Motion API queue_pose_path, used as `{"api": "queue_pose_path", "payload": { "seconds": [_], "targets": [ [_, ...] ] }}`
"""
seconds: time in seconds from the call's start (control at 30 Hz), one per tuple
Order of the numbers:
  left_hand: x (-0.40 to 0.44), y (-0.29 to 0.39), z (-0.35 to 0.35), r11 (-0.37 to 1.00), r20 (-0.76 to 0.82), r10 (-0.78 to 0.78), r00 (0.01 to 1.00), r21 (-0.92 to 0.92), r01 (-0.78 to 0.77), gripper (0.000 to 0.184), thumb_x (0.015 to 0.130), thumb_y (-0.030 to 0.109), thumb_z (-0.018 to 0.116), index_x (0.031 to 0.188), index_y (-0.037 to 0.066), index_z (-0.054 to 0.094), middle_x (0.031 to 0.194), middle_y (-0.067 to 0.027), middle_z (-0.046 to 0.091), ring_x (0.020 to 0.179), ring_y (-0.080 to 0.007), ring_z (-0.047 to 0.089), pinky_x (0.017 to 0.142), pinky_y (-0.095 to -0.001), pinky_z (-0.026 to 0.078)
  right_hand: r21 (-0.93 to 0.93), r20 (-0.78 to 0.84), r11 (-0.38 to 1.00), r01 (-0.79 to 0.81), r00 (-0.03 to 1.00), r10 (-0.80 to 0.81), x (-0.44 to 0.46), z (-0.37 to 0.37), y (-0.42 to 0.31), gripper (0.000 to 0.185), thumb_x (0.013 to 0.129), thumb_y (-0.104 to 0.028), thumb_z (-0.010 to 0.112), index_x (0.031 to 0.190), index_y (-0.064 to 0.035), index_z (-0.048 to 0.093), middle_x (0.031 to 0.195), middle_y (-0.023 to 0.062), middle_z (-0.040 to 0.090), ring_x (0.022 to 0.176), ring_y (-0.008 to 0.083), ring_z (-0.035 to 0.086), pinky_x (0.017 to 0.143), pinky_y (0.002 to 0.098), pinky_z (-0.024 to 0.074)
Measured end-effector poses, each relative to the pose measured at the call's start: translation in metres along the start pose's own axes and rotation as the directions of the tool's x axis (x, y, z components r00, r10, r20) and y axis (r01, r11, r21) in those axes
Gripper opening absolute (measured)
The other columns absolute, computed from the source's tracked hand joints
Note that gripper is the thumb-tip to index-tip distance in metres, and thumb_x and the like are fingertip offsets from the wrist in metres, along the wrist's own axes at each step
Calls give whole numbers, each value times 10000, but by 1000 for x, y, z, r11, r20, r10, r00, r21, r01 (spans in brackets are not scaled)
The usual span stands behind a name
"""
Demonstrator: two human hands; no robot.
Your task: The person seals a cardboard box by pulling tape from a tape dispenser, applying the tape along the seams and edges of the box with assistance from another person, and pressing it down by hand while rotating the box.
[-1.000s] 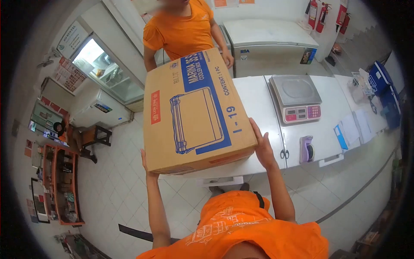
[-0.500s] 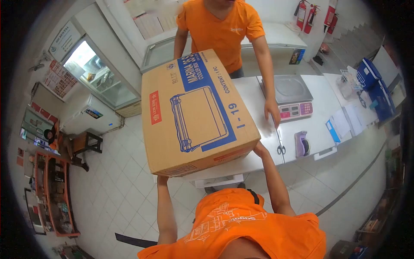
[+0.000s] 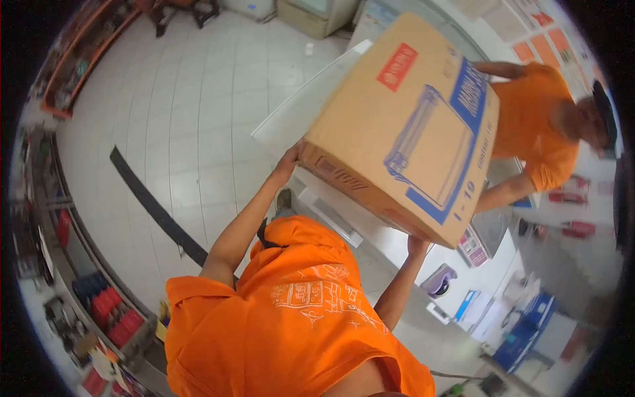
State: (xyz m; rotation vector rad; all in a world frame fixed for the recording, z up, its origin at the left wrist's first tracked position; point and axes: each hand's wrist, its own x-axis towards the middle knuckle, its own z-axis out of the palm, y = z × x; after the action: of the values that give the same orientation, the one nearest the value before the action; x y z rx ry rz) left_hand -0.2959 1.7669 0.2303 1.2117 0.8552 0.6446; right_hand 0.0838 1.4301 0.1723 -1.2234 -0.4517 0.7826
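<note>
Brown and printed, the box (image 3: 390, 126) is held above the table (image 3: 495, 270) by the left hand (image 3: 288, 165) and right hand (image 3: 418, 246), pressed against its near corners; whether the fingers are spread cannot be told. The co-worker's forearm (image 3: 506, 190), stretched over the table moments ago, is now brought beside the box, so its weight is apparently shared.

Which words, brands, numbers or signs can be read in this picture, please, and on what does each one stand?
"I - 19": on the box.
"CONTENT : 1 PC": also on the box, slightly blurred.
"MARINA": on its blue band; the characters after it and the line below are blurred.
"LION STAR": apparently, on the red label, blurred.
Too small or blurred to read: the shirt print, the scale panel, the wall sheets.
</note>
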Motion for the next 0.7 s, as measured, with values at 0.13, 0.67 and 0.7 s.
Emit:
{"api": "queue_pose_path", "payload": {
  "seconds": [0.13,0.67,0.7],
  "targets": [
    [-26,2,-13,941,-6,45,999,-335,-45,488,1000,317,597,1410,52,574,1425,-66,577,1325,-177,490,1134,-334,344,-123,-61,989,-78,996,71,5,-17,1,660,1002,-555,451,1445,-68,492,1438,108,552,1345,282,486,1166,457,332],
    [9,-3,-52,989,200,24,979,-149,6,249,868,101,757,1099,57,675,1117,-15,686,1057,-142,625,1001,-340,469,-242,40,959,-150,986,165,-3,-29,-25,693,946,-575,565,1455,-112,476,1473,87,512,1359,278,461,1177,481,304],
    [12,-4,-54,992,227,23,974,-124,6,274,880,140,755,1131,82,660,1163,-8,673,1091,-146,613,996,-336,467,-439,75,897,-55,992,98,-5,-30,-24,703,943,-587,564,1464,-125,467,1485,73,500,1371,264,442,1182,473,291]
  ]
}}
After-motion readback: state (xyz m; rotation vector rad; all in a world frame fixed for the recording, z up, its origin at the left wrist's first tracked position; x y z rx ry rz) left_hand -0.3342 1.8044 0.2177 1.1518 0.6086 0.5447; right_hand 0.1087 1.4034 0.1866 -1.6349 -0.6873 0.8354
